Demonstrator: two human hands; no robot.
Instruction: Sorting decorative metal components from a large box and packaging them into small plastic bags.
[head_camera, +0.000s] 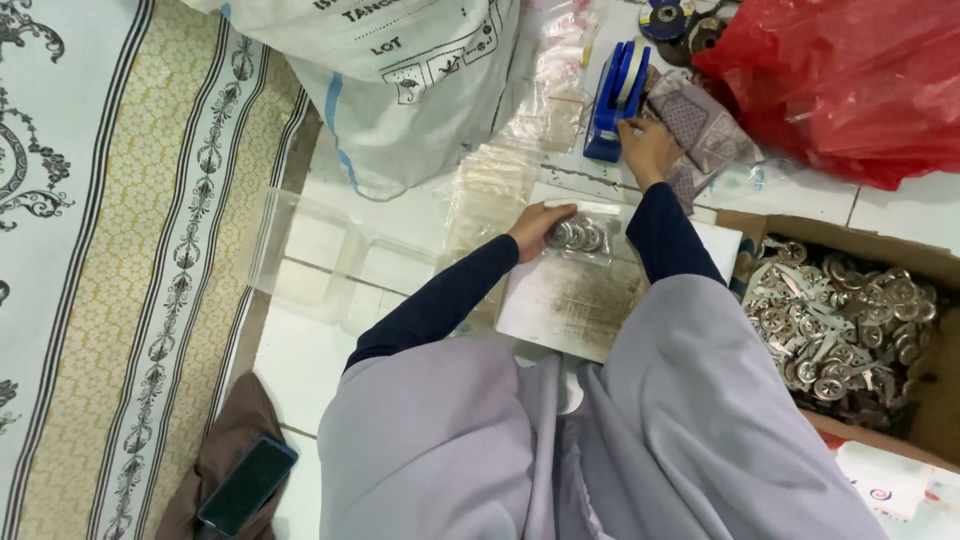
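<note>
Left hand (540, 228) pressing flat on a small clear bag of metal discs (580, 237) lying on the white board (580, 300), right hand (647, 148) pinching tape at the blue tape dispenser (612, 100) just beyond.

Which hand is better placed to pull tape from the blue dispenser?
Probably the right hand: it already touches the blue tape dispenser. The left hand presses on the clear bag of metal discs on the white board.
</note>
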